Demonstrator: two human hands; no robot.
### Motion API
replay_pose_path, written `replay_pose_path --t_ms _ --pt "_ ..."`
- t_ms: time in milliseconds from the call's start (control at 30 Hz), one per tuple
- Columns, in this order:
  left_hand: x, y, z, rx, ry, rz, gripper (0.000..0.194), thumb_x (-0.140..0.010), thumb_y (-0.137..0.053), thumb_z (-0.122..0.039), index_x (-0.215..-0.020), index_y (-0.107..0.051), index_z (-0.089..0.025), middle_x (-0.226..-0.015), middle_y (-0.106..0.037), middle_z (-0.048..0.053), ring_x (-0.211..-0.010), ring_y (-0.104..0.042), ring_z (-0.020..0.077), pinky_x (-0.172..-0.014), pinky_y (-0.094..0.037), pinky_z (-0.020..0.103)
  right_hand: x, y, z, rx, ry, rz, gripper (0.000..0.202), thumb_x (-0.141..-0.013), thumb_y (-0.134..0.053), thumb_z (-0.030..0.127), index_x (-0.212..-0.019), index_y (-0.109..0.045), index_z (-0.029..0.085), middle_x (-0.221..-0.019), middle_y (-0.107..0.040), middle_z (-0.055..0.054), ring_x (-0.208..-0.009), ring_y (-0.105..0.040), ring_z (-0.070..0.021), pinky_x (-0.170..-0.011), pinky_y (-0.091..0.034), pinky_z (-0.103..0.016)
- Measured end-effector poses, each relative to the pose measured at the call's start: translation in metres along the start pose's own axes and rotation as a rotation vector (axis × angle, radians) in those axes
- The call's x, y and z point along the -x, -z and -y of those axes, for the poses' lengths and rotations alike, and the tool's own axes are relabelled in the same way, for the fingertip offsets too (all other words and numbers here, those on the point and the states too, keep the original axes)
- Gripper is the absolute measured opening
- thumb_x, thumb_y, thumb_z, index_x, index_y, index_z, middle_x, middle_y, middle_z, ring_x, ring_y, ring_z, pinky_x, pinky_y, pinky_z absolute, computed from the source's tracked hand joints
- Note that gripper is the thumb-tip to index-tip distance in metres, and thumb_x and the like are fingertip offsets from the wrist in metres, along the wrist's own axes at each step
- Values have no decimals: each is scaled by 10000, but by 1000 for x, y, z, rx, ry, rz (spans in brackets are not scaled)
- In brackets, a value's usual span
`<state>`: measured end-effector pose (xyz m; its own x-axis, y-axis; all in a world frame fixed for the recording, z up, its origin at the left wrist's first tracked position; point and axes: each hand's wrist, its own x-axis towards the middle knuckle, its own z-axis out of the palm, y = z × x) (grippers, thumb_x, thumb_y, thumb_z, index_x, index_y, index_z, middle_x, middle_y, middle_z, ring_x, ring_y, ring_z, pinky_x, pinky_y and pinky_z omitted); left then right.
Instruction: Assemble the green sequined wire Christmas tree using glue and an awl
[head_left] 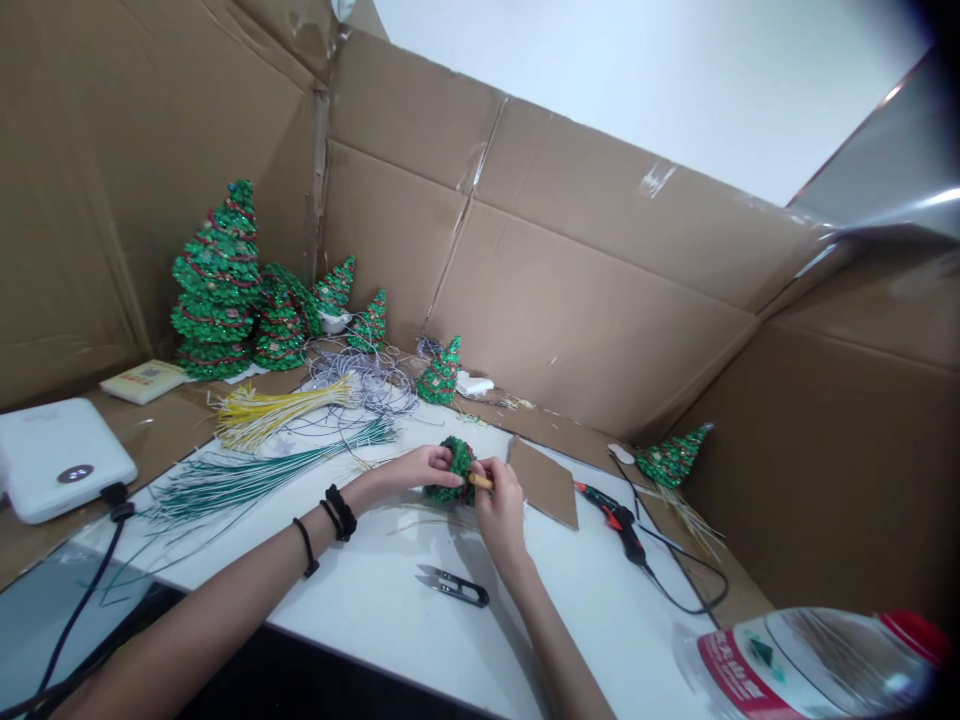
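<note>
My left hand (431, 468) is closed around a small green tinsel Christmas tree (456, 455) with some red on it, above the middle of the white table. My right hand (499, 497) pinches a short tan, wooden-looking handle (481, 482) against the tree's near side. The far end of that handle is hidden, so I cannot make out the kind of tool. Below the hands, thread snips (452, 585) lie on the white tabletop (360, 620). A brown cardboard piece (544, 482) lies just right of my right hand.
Bundles of green wires (262, 480) and yellow wires (277, 410) lie left, near tangled grey wire (360, 375). Finished trees (217, 290) stand behind. On the right are a glue gun (615, 520), a fallen tree (673, 458) and a bottle (810, 660). Cardboard walls (600, 270) enclose the table.
</note>
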<state>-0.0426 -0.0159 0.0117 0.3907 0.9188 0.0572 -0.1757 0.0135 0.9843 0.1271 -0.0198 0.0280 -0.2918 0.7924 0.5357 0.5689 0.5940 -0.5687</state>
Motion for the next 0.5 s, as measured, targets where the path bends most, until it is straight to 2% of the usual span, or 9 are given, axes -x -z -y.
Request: replay_pose_path --t_ms 133,367,500 --pt "2 -1 -2 2 9 7 431 -558 -791 -358 -863 -584 -133 -849 -660 37 -766 -591 152 -692 -407 262 1 0 -1 2 -21 -10 142 -846 -408 250 -741 -489 198 -733 -547 -37 -706 -501 -185 -635 -368 -284" --pt "3 1 1 -10 -7 21 404 -608 -765 -348 -894 -579 -131 -872 -661 45 -793 -600 163 -703 -420 268 4 -6 -5 67 -3 -30 198 -882 -400 314 -738 -477 203 -722 -543 -34 -670 -508 -180 -613 -364 -279" --pt "5 -1 -3 3 -9 50 422 -630 -754 -336 -961 -594 -129 -911 -669 66 -830 -609 183 -733 -431 289 5 0 -6 38 15 -71 204 -884 -406 313 -721 -464 205 -704 -536 -27 -657 -502 -175 -606 -367 -279"
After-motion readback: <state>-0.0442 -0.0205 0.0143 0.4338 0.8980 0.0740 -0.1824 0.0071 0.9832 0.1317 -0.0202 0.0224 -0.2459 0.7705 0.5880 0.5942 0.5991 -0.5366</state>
